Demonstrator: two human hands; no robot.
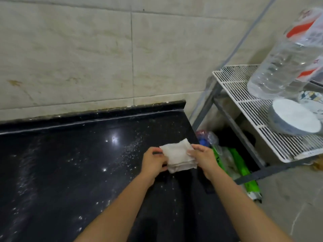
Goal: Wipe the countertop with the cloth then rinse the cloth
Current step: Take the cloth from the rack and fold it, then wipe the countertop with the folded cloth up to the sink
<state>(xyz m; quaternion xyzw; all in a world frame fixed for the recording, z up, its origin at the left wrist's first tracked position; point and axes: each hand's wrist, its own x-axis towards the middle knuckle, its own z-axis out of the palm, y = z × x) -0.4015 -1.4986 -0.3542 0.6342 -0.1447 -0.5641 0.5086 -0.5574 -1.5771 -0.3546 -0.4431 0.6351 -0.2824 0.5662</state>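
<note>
A folded white cloth (178, 157) is held between both hands just above the right end of the black countertop (70, 163). My left hand (153, 160) pinches its left edge, and my right hand (203, 158) grips its right edge. White powder or crumbs speckle the dark surface, densest just left of the cloth and in streaks toward the left. No tap or sink is in view.
Beige tiled wall (87, 58) backs the counter. To the right stands a white wire rack (253, 109) holding a clear plastic bottle (286, 58) and a white bowl (295, 117). Green packages (244, 172) and bags lie on the floor in the gap under the rack.
</note>
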